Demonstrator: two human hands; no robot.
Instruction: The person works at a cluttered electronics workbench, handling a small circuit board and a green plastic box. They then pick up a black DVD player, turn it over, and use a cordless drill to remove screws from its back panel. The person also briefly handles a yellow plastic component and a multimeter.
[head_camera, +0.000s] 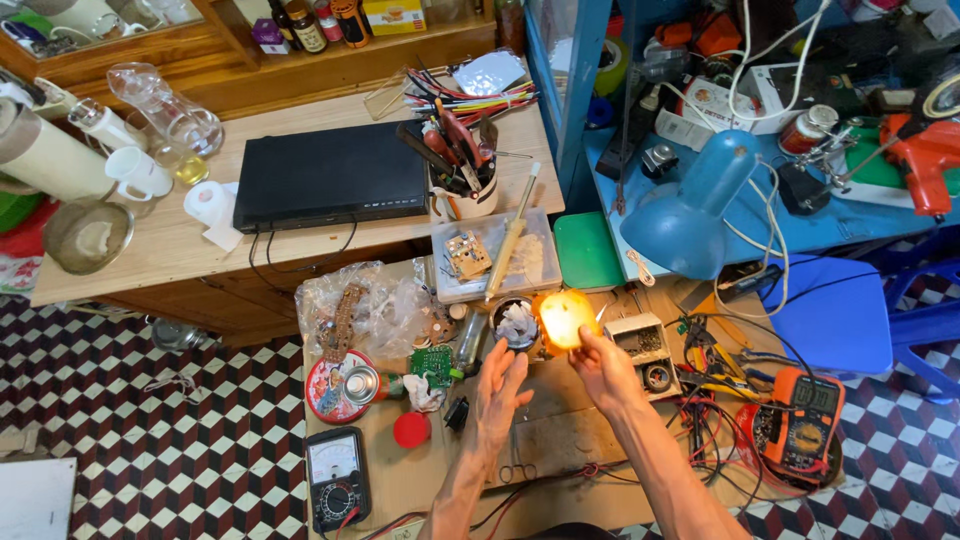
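Fingers of the right hand pinch a glowing bulb at frame centre, clear of clutter; left hand hovers flat, holding nothing.

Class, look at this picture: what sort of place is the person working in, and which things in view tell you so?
Probably a home electronics repair bench. Two multimeters, one orange and one black, lie on the worktable beside loose circuit boards, with a cup of hand tools behind. The right hand holds a glowing yellow object.
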